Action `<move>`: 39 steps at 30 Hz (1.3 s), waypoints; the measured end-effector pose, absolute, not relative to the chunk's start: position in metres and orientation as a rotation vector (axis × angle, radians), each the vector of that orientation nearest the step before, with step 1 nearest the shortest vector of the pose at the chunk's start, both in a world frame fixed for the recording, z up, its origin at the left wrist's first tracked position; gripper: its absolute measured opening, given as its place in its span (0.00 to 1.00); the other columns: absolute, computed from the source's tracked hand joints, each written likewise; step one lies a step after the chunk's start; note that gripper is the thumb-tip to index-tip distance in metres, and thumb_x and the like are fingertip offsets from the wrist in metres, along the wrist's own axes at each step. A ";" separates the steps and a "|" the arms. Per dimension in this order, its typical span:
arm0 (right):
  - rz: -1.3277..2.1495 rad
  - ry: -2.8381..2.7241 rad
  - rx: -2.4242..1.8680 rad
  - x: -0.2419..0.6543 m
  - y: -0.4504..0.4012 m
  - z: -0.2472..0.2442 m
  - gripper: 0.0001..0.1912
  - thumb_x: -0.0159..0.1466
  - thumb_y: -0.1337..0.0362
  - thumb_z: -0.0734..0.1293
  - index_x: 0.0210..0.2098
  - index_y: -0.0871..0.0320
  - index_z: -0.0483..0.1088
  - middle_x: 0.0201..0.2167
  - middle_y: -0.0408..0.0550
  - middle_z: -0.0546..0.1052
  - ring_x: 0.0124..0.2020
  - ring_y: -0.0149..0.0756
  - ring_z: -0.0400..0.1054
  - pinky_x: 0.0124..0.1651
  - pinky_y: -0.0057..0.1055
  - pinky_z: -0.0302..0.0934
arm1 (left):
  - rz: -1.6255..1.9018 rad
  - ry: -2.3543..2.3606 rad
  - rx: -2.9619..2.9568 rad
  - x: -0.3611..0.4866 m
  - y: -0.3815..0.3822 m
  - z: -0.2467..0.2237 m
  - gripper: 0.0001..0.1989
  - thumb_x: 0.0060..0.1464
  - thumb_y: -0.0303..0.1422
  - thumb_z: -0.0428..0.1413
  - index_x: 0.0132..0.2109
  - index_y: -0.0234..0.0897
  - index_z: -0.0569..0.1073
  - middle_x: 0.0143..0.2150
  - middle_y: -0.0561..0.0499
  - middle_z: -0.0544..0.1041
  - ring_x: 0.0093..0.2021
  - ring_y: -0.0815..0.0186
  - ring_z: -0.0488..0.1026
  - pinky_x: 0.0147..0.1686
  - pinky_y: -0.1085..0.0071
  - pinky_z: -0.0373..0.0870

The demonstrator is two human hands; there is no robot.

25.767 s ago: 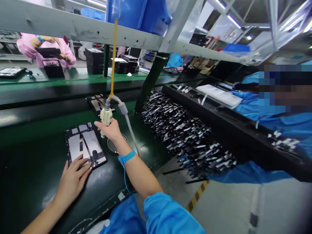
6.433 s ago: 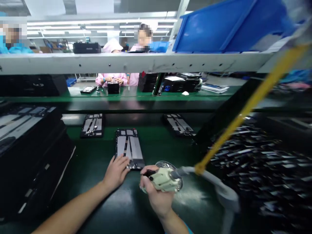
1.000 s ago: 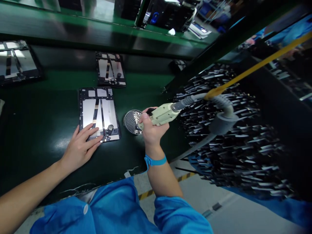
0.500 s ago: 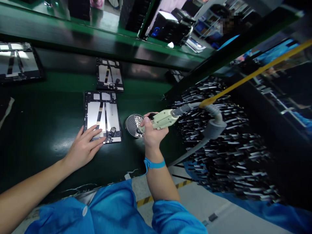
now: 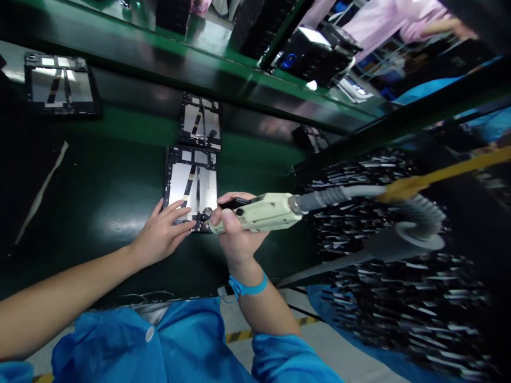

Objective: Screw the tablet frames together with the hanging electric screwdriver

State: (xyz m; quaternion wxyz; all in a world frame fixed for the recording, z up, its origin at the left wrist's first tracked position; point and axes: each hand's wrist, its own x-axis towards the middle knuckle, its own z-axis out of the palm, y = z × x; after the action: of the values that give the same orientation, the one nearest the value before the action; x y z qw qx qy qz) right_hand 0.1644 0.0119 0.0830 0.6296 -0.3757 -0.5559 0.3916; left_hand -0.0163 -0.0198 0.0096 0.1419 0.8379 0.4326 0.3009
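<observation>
An opened tablet, its inner frame and cables exposed, lies on the green bench before me. My left hand rests on its lower left part, fingers spread and lying flat. My right hand is wrapped around a pale green electric screwdriver, held almost level. The screwdriver's tip reaches the tablet's lower right edge, near my left fingertips; whether it touches a screw is too small to tell. A grey cable runs from the tool's back end.
A second opened tablet lies just beyond, a third at far left. To the right, many black and silver parts stand densely packed. A yellow strap holds the cable. A person's pink sleeve shows across the bench.
My right hand has moved the screwdriver left, from the round perforated metal dish to the tablet's lower edge. The dish is now hidden. My left hand stays on the tablet; the view has shifted.
</observation>
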 end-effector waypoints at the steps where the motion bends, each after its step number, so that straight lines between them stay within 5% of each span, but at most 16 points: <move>1: 0.921 -1.283 -0.841 0.162 0.011 0.082 0.09 0.64 0.62 0.71 0.44 0.53 0.69 0.37 0.43 0.76 0.22 0.28 0.70 0.26 0.29 0.68 | 0.870 1.245 2.415 -0.016 -0.020 0.010 0.14 0.68 0.31 0.53 0.56 0.43 0.79 0.63 0.42 0.73 0.71 0.49 0.61 0.67 0.38 0.55; 39: 0.844 -1.373 -0.860 0.157 0.007 0.072 0.11 0.60 0.64 0.73 0.41 0.54 0.71 0.36 0.46 0.79 0.33 0.34 0.75 0.39 0.34 0.76 | 0.802 1.251 2.495 -0.024 -0.019 0.005 0.17 0.68 0.32 0.53 0.59 0.48 0.76 0.64 0.42 0.73 0.69 0.47 0.64 0.65 0.36 0.57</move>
State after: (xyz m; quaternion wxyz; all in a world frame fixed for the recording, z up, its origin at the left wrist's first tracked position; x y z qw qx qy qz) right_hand 0.1565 0.0066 0.0722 0.6110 -0.3728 -0.5948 0.3659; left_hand -0.0240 -0.0187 0.0053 0.1184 0.8532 0.4278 0.2740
